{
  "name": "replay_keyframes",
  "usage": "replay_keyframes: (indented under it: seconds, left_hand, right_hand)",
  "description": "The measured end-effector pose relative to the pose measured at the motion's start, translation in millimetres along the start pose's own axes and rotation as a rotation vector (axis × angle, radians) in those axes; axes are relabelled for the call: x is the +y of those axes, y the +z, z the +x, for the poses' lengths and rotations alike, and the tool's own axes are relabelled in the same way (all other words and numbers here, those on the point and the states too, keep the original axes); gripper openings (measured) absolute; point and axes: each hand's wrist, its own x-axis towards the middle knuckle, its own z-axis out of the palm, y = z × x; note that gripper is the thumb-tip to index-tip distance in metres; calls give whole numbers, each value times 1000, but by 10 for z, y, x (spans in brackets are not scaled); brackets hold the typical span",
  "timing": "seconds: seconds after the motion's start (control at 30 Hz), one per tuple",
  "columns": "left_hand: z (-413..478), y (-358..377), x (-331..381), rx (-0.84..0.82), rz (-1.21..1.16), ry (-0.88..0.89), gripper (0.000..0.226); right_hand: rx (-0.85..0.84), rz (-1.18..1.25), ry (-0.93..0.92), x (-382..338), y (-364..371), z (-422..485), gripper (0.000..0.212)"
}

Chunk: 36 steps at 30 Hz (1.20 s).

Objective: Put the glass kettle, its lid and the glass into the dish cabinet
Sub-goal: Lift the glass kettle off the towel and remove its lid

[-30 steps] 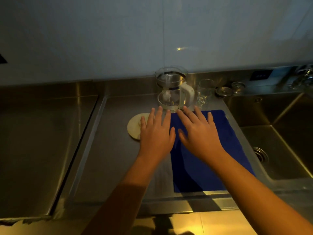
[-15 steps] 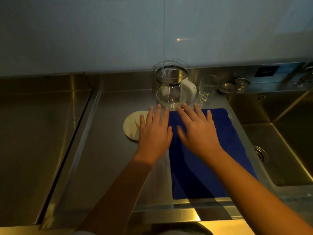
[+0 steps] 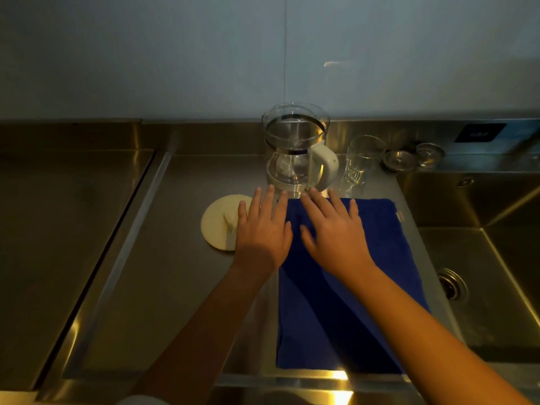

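Glass kettle [image 3: 295,141] near lid [image 3: 219,223] and glass [image 3: 361,162], left hand [image 3: 263,232] and right hand [image 3: 336,235] flat, fingers [image 3: 267,200] slightly spread

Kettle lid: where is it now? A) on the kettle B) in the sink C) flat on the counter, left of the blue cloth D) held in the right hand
C: the lid lies flat on the steel counter, left of the blue cloth. The left hand hides its right edge, and the glass kettle stands open-topped.
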Motion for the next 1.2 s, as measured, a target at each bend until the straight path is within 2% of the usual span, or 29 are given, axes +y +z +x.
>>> replay_keyframes:
  seconds: [0.1, 0.23, 0.33, 0.53, 0.67, 0.87, 0.97, 1.2]
  left_hand:
    - [-44, 139, -185, 98, -62, 27, 51]
    - [-12, 175, -455, 70, -61, 13, 51]
    - [24, 206, -700, -10, -75, -27, 50]
    - [182, 459, -1127, -42, -16, 19, 52]
    - [296, 522, -1268, -143, 29, 18, 58]
    - [344, 776, -1566, -121, 12, 21, 58]
    - [385, 863, -1688, -119, 37, 38, 52]
    - [436, 1038, -1864, -155, 18, 66, 58]
  right_hand:
    - [-19, 20, -8, -95, 97, 48, 57]
    - [-42, 38, -37, -289, 248, 132, 57]
    - [-41, 25, -42, -448, 374, 228, 56]
    - [-71, -1, -30, -686, 653, 417, 57]
    - [-103, -21, -20, -799, 884, 522, 55]
    - [-206, 31, 22, -935, 1215, 654, 55]
    - [-201, 25, 8, -1013, 1345, 720, 55]
    - [-203, -11, 32, -1140, 1611, 784, 56]
